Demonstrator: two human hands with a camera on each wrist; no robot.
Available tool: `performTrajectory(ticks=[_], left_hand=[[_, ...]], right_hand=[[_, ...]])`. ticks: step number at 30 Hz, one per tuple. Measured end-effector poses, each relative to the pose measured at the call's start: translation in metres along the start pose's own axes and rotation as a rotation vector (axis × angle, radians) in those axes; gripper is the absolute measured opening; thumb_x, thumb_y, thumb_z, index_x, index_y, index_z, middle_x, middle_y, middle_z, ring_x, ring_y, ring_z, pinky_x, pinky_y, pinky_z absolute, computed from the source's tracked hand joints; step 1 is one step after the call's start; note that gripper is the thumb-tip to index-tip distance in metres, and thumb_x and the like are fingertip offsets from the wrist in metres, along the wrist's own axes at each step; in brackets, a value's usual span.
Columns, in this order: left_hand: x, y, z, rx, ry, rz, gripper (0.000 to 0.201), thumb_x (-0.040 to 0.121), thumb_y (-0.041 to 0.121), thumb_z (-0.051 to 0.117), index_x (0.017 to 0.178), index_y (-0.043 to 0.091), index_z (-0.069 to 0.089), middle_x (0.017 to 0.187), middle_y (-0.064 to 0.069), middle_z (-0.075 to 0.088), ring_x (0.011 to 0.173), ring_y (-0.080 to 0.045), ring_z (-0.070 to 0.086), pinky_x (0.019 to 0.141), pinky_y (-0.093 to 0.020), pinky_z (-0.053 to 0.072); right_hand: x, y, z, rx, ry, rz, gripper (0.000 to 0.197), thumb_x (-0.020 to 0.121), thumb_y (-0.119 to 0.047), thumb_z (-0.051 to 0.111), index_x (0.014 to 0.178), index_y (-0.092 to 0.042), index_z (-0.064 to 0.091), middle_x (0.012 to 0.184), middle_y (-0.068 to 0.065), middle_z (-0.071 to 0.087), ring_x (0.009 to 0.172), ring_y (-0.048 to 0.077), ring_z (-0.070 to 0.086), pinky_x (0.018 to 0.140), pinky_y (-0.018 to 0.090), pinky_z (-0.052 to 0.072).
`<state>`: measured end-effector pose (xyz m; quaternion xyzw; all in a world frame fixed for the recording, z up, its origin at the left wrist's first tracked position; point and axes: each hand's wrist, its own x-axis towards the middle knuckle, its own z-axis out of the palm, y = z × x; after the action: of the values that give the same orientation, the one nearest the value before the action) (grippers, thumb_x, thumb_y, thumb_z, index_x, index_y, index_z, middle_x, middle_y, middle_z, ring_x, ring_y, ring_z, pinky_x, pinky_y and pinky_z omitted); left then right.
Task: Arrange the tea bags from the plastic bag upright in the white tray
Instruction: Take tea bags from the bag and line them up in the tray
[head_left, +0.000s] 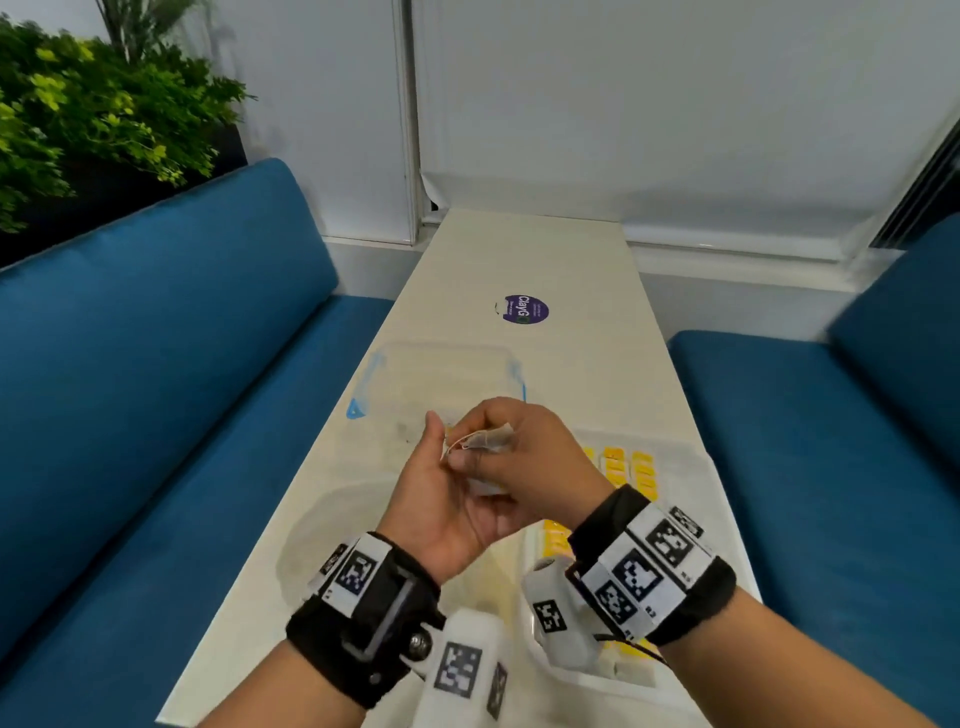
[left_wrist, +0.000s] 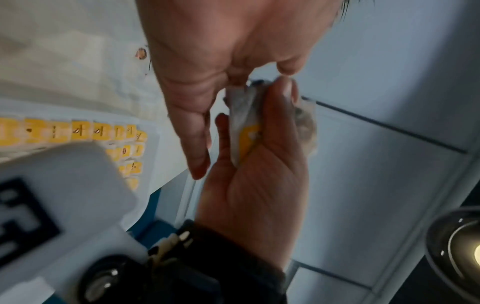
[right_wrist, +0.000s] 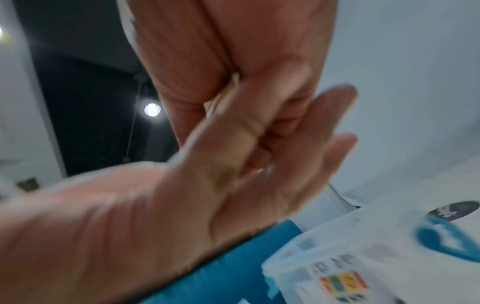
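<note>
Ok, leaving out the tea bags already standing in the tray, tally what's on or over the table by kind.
tea bag, held above the table: 1
white tray: 1
clear plastic bag: 1
clear box with blue clips: 1
purple sticker: 1
Total: 5
</note>
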<state>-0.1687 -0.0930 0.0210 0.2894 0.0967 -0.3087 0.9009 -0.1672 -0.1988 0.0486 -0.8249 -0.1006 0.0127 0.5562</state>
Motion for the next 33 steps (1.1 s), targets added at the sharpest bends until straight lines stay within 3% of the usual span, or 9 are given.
performTrajectory(ticks=[3, 7, 11, 15, 18, 21, 24, 29, 33], left_hand=[[0.013, -0.019, 0.006, -0.040, -0.013, -0.050, 0.060, 0.085, 0.061, 0.037, 0.107, 0.011, 0.062, 0.101, -0.011, 0.067, 0.086, -0.023, 0.070, 0.071, -0.040, 0.057], [0.032, -0.042, 0.008, -0.012, -0.017, -0.103, 0.051, 0.087, 0.049, 0.043, 0.110, 0.007, 0.060, 0.092, -0.015, 0.070, 0.074, -0.023, 0.072, 0.057, -0.031, 0.059], [0.049, -0.060, 0.014, 0.032, -0.013, -0.112, 0.042, 0.076, 0.036, 0.056, 0.109, 0.010, 0.060, 0.095, -0.012, 0.066, 0.069, -0.022, 0.070, 0.055, -0.025, 0.056], [0.059, -0.073, 0.029, 0.060, 0.012, -0.147, 0.019, 0.084, 0.026, 0.055, 0.085, 0.009, 0.063, 0.063, -0.006, 0.064, 0.046, -0.014, 0.061, 0.040, -0.016, 0.047], [0.067, -0.078, 0.032, 0.118, 0.033, -0.166, 0.017, 0.079, 0.026, 0.059, 0.077, 0.009, 0.062, 0.056, -0.003, 0.058, 0.039, -0.011, 0.054, 0.035, -0.015, 0.043], [0.074, -0.082, 0.029, 0.094, 0.057, -0.185, 0.019, 0.084, 0.026, 0.057, 0.081, 0.008, 0.062, 0.061, -0.005, 0.060, 0.037, -0.010, 0.054, 0.035, -0.016, 0.045], [0.079, -0.083, 0.027, 0.056, 0.061, -0.211, 0.023, 0.090, 0.029, 0.054, 0.094, 0.007, 0.059, 0.074, -0.009, 0.062, 0.041, -0.012, 0.058, 0.036, -0.018, 0.048], [0.081, -0.082, 0.030, 0.074, 0.068, -0.215, 0.025, 0.088, 0.028, 0.057, 0.088, 0.004, 0.061, 0.064, -0.010, 0.064, 0.045, -0.015, 0.061, 0.037, -0.019, 0.050], [0.078, -0.082, 0.030, 0.062, 0.003, -0.209, 0.031, 0.070, 0.028, 0.068, 0.091, 0.006, 0.060, 0.077, -0.013, 0.063, 0.051, -0.018, 0.064, 0.041, -0.022, 0.053]], right_hand=[[-0.016, 0.021, -0.007, -0.281, 0.034, -0.076, 0.013, 0.082, -0.014, 0.064, 0.093, -0.021, 0.066, 0.095, -0.003, 0.061, 0.097, 0.014, 0.057, 0.087, 0.033, 0.046], [-0.032, 0.045, -0.025, -0.696, 0.061, -0.080, 0.038, 0.083, -0.037, 0.058, 0.120, -0.029, 0.055, 0.114, -0.008, 0.060, 0.110, 0.017, 0.049, 0.090, 0.038, 0.037], [-0.051, 0.064, -0.044, -0.368, 0.089, 0.041, 0.070, 0.069, -0.046, 0.067, 0.131, -0.037, 0.037, 0.126, -0.011, 0.051, 0.116, 0.013, 0.049, 0.098, 0.040, 0.043], [-0.065, 0.073, -0.057, -0.121, 0.218, 0.044, 0.071, 0.069, -0.026, 0.078, 0.125, -0.041, 0.037, 0.123, -0.012, 0.048, 0.106, -0.004, 0.050, 0.090, 0.012, 0.044], [-0.071, 0.077, -0.066, -0.187, 0.375, -0.015, 0.050, 0.064, -0.035, 0.074, 0.102, -0.046, 0.044, 0.107, -0.017, 0.052, 0.099, -0.005, 0.050, 0.082, 0.003, 0.037], [-0.072, 0.078, -0.074, -0.282, 0.458, -0.051, 0.021, 0.065, -0.045, 0.065, 0.077, -0.043, 0.048, 0.082, -0.017, 0.050, 0.081, -0.004, 0.048, 0.071, 0.005, 0.036], [-0.072, 0.080, -0.080, -0.246, 0.483, -0.015, 0.029, 0.074, -0.021, 0.073, 0.066, -0.038, 0.051, 0.074, -0.015, 0.050, 0.072, -0.004, 0.047, 0.067, 0.009, 0.038], [-0.068, 0.084, -0.087, 0.024, 0.514, 0.121, 0.026, 0.082, -0.006, 0.067, 0.068, -0.024, 0.053, 0.065, -0.010, 0.054, 0.058, 0.000, 0.049, 0.061, 0.019, 0.043], [-0.063, 0.091, -0.083, -0.003, 0.516, 0.143, 0.032, 0.079, -0.004, 0.061, 0.077, -0.034, 0.050, 0.070, -0.001, 0.050, 0.062, 0.016, 0.048, 0.061, 0.040, 0.046]])
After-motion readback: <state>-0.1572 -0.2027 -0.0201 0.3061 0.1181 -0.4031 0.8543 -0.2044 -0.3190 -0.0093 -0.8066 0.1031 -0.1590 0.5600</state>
